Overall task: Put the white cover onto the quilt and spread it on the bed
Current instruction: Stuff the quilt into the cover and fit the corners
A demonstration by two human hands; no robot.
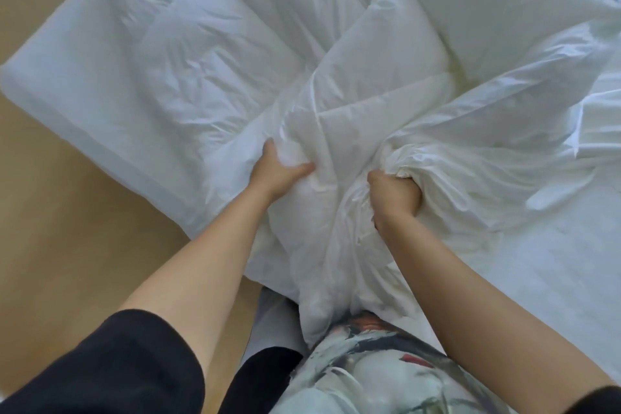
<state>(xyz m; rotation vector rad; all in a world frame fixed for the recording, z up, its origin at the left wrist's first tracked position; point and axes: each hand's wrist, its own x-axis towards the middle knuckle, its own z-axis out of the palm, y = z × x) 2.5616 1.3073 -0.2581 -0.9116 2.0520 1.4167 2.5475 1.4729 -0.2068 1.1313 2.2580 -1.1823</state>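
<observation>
Fingers, head view: left hand [277, 175] curls fingers and thumb round a puffy white fold of the quilt [208, 54]; right hand [396, 197] is a tight fist on a gathered bunch of the white cover [487, 131]
Task things: quilt lies rumpled across the bed's middle and left; thin, creased cover fans out to the right from the fist; fabric hangs off the near edge against the person's patterned garment [369, 376]
Surface: bed [67, 87], white mattress corner jutting at left; flat white sheet [554, 262] at lower right
Room: tan floor [50, 228] beside the bed
Hidden: fingertips of both hands buried in fabric; white on white, so where quilt ends and cover begins is hard to make out; black sleeve [127, 366] cut off at the bottom edge
Contents: whether any quilt sits inside the cover cannot be told
</observation>
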